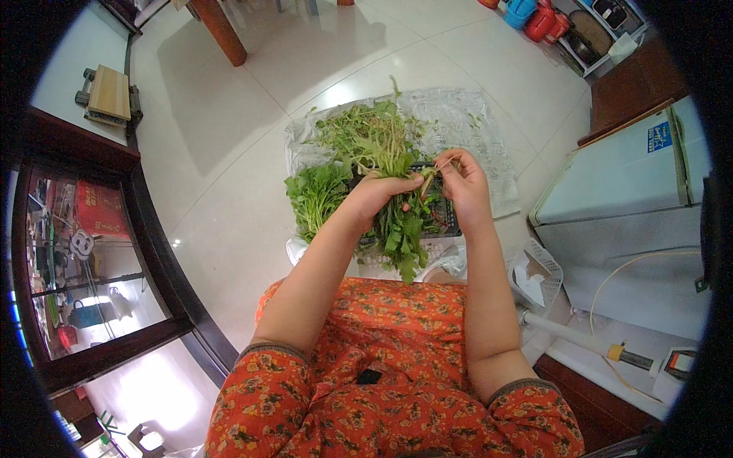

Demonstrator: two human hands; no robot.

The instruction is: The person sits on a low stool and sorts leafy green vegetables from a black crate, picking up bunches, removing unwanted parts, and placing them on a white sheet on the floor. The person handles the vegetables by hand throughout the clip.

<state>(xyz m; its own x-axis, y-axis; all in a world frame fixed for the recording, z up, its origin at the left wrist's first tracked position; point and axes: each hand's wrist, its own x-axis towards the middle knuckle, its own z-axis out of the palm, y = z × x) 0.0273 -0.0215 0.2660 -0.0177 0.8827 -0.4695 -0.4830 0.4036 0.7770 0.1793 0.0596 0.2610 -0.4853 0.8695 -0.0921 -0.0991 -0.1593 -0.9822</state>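
My left hand (pixel 378 197) is closed around a bunch of leafy greens (pixel 404 235), with leaves hanging down toward my lap. Just right of it, the fingertips of my right hand (pixel 467 186) pinch a thin pale stem (pixel 449 161) at the side of the bunch. Both hands are above a black plastic crate (pixel 452 224), which is partly hidden by my hands and the greens. A heap of fresh greens (pixel 316 197) lies left of the crate. Beyond my hands, more stems and leaves (pixel 366 129) are strewn over a whitish woven sheet (pixel 467 109).
A white perforated basket (pixel 544 275) stands at my right, beside a pale refrigerator (pixel 613 172). To the left is a dark-framed glass cabinet (pixel 103 340). A reddish-brown wooden leg (pixel 217 31) rises from the tiled floor (pixel 229 126) ahead. Red and blue containers (pixel 538 22) sit at the far right.
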